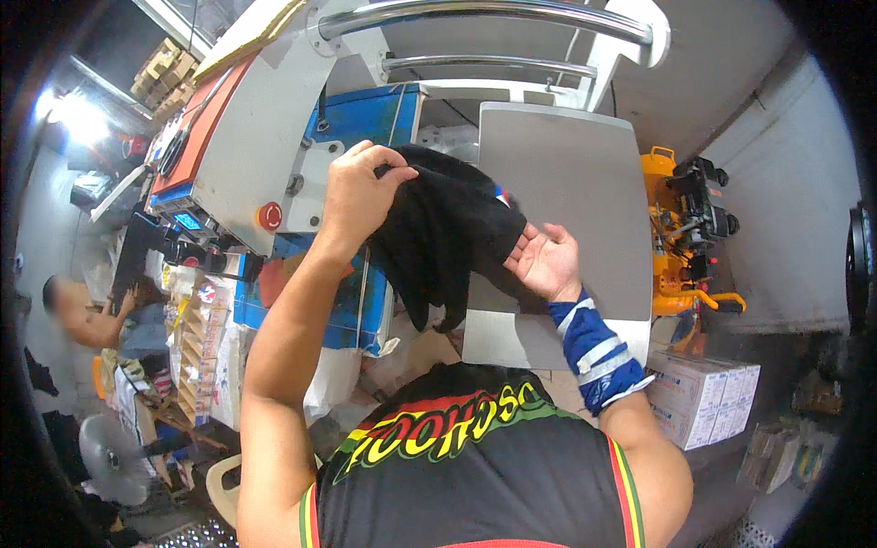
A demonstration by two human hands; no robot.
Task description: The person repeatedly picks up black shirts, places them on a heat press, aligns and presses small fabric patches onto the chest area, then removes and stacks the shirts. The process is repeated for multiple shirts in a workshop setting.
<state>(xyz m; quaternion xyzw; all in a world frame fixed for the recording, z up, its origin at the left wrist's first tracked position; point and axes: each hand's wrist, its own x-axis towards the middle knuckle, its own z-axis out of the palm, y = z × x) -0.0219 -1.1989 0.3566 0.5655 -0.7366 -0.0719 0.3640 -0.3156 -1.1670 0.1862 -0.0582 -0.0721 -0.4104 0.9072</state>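
Note:
A black cloth garment (443,219) hangs in front of me, gathered in loose folds, with a small white, blue and red patch showing on it. My left hand (361,187) is closed in a pinch on its upper left edge. My right hand (546,260) is turned palm up at the garment's right edge, its fingers stretched and touching the cloth, the thumb apart. A blue wrap with pale bands covers my right forearm. Beneath the garment's right part lies a flat grey plate (571,192) with a lighter strip along its near edge.
A machine with a red stop button (269,216) and metal bars (484,11) stands at left and above. An orange-yellow machine (667,237) is at right, above white boxes (708,397). Far left are a seated person (87,310) and a fan (111,457).

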